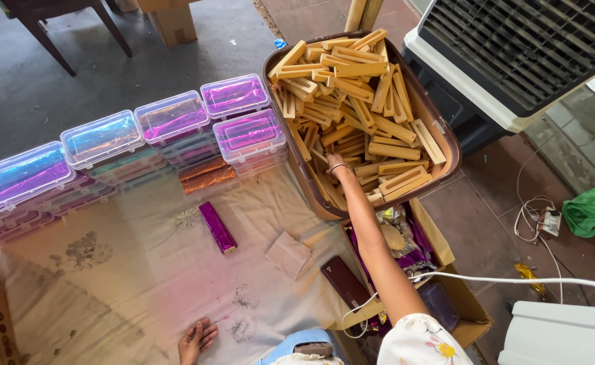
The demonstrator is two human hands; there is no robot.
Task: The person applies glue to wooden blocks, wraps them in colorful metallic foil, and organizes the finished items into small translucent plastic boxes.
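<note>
- Two hands in view: right hand [332, 164] stretched out at arm's length into a brown tub [446, 145], fingers buried among the wooden blocks [361, 94]; grip on any block hidden, so cannot tell how far closed.
- Thin bangle around the right wrist.
- Left hand [197, 340] flat and open on the pale printed cloth [108, 284] over the floor, fingers spread, holding nothing.
- Heaped to the brim of the tub with long pale wooden blocks, lying criss-cross.
- Just beside the right forearm, an open cardboard box [439, 247] with purple foil wrappers inside.
- On the cloth: one purple foil-wrapped bar [217, 227], a small tan paper piece [288, 254], a dark brown case [343, 281].
- Beyond, stacked clear plastic boxes [169, 116] with shiny purple and blue contents, in a row.
- At right, a large air cooler [513, 61], a green plastic bag [588, 211], white cable [534, 209].
</note>
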